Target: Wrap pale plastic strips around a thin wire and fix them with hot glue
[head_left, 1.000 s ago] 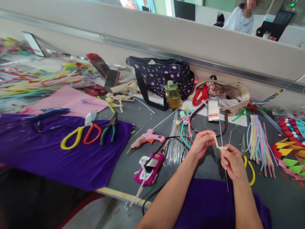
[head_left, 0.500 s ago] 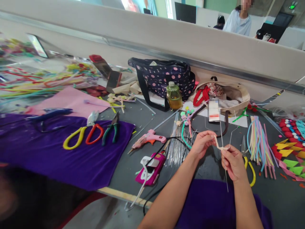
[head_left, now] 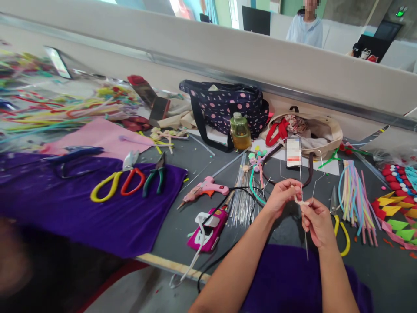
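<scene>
Winding seems underway: left hand (head_left: 280,198) and right hand (head_left: 317,221), fingers pinched shut, grip cream pipe cleaner (head_left: 301,202) on thin wire (head_left: 305,237) right of glue gun (head_left: 204,190); tighter turns likely needed.

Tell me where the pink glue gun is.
The pink glue gun lies on the grey table left of the hands, between the purple cloth and the thin wires.

This is a shared craft workshop. A long grey worktable (head_left: 182,217) carries making supplies: just left of the left hand (head_left: 280,198) lie a pink hot-glue gun (head_left: 205,190) and a sheaf of thin wires (head_left: 241,195); further left, scissors and pliers (head_left: 130,180) rest on purple cloth (head_left: 65,204). Right of the right hand (head_left: 317,221) sit pastel pipe cleaners (head_left: 355,198) and cut felt triangles (head_left: 395,213). Beyond a low partition (head_left: 228,48) another person (head_left: 304,28) stands (a second station).
</scene>
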{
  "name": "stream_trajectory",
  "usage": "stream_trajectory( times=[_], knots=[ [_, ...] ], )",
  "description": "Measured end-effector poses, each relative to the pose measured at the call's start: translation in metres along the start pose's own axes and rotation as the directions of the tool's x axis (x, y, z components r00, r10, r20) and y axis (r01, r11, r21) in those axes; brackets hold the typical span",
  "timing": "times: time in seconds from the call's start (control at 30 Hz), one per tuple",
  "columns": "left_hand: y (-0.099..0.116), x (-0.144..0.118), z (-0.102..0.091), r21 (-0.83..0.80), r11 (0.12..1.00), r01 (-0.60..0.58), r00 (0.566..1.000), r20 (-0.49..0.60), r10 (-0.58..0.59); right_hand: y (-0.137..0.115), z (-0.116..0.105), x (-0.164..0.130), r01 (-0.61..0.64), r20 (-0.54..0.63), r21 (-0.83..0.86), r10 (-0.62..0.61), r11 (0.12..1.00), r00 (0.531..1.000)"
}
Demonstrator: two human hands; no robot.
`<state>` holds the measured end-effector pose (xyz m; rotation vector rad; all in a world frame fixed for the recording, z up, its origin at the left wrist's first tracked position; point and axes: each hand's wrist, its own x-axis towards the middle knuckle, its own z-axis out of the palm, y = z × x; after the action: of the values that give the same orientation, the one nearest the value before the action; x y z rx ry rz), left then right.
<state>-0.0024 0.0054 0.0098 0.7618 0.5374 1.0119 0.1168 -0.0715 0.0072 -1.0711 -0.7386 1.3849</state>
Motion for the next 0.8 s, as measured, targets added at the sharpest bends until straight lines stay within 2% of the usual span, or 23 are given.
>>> stream_trajectory(
  times=[0.27,0.8],
  knots=[
    [-0.0025,0.0015,-0.0009,0.021,1.000,-0.008,1.000,-0.004,0.008,-0.0003,0.0022,-0.0004,0.019,-0.016,-0.071,-0.020,0.997,1.000],
    [-0.0012,0.0009,-0.0010,-0.007,1.000,0.004,1.000,-0.012,-0.004,0.0010,0.0019,-0.0001,0.010,0.023,-0.100,-0.007,0.995,1.000]
  ],
)
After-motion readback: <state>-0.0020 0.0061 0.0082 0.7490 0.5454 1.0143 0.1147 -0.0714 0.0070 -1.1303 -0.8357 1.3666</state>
